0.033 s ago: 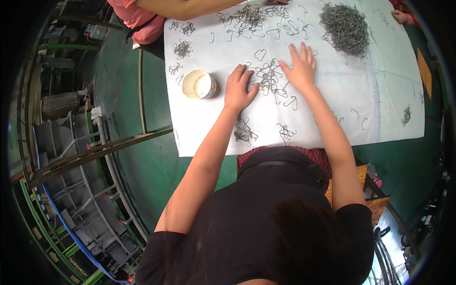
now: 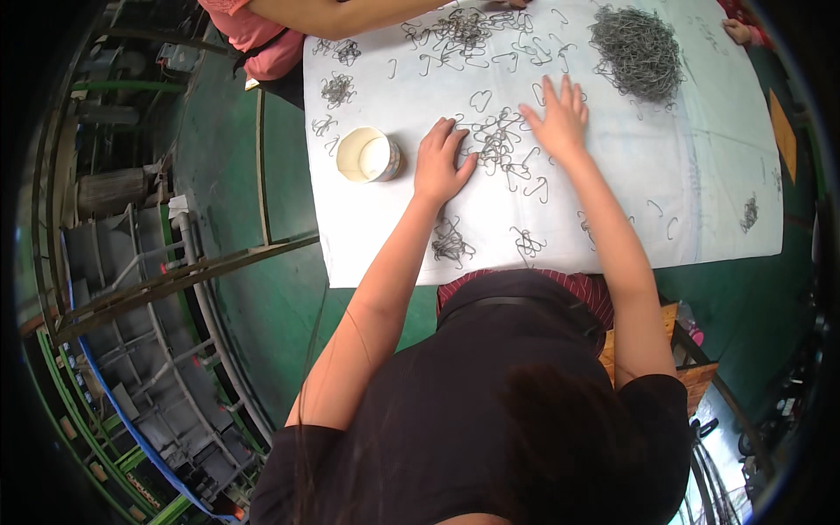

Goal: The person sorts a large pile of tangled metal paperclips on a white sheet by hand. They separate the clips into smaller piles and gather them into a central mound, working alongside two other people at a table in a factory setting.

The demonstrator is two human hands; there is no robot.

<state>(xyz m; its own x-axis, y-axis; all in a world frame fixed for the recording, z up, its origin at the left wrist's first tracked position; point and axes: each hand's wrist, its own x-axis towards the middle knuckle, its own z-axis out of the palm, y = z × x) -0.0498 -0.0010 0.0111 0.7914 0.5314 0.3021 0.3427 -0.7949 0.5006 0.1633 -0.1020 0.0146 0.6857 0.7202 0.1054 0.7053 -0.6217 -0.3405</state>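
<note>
The left hand [image 2: 442, 164] lies loosely spread, a cup [image 2: 352, 157] with blurred print at nine o'clock, the right hand [image 2: 562, 124] splayed two o'clock of wire hooks [image 2: 497, 140].

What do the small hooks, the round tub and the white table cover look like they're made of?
The small hooks: probably metal wire, plain grey, judging by their thin, bent shapes. The round tub: perhaps coated paperboard, pale inside with a patterned outer wall; plastic is possible. The white table cover: cloth or thin plastic sheeting, matt and creased; I can't tell which.
</note>
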